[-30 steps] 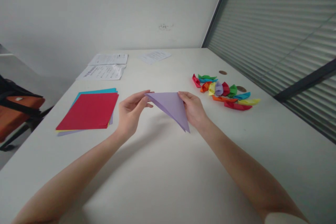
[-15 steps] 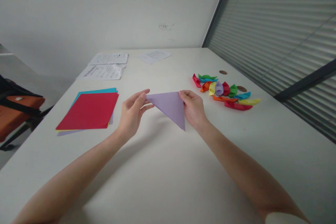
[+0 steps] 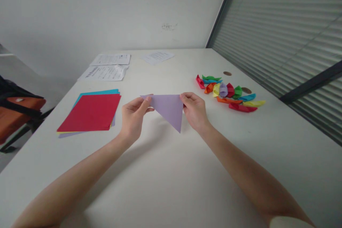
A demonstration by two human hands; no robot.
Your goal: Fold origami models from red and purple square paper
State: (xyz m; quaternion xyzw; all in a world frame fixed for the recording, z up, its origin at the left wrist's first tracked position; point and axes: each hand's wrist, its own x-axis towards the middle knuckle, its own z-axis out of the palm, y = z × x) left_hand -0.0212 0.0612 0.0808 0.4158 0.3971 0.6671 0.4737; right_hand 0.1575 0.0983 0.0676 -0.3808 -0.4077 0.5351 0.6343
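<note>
A lilac paper triangle (image 3: 168,109), folded from a square, hangs point-down just above the white table (image 3: 171,171). My left hand (image 3: 133,117) pinches its left corner between thumb and fingers. My right hand (image 3: 194,111) pinches its right corner. Both hands are closed on the paper at the middle of the table.
A stack of coloured paper squares (image 3: 91,112), red on top, lies to the left. A heap of folded coloured paper pieces (image 3: 227,93) sits to the right near slatted blinds (image 3: 280,35). Printed sheets (image 3: 107,67) lie at the far edge. An orange chair (image 3: 16,114) stands at left.
The two paper layers have come together into one flat triangle, and both hands have shifted slightly left with it; its lower point now hangs more upright.
</note>
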